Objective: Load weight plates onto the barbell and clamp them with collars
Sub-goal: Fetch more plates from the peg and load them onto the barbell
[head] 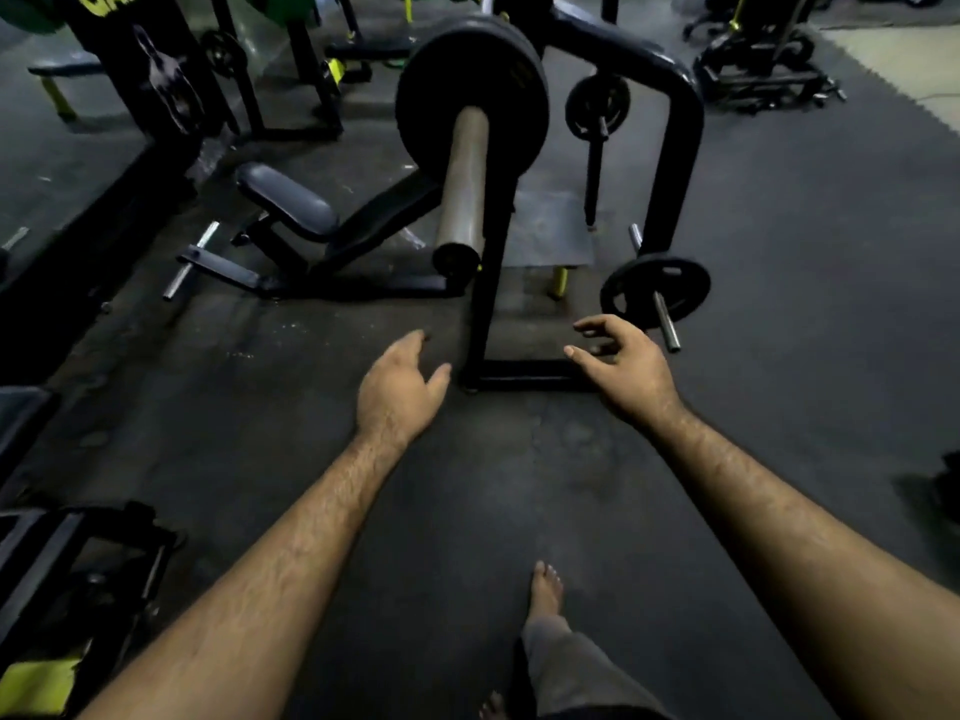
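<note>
Both hands are released and hold nothing. The left hand (400,392) and right hand (621,363) hover with relaxed, slightly curved fingers. Beyond and between them, the barbell sleeve (462,179) points toward the person, carrying one black weight plate (470,93) at its far end. A smaller plate (655,291) hangs on a rack peg just beyond the right hand.

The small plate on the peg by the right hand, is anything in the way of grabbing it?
Nothing visible is. The right hand hangs open and empty beside the small plate, with only bare floor mat between them. The peg pokes out through the plate's middle, towards the hand.
</note>
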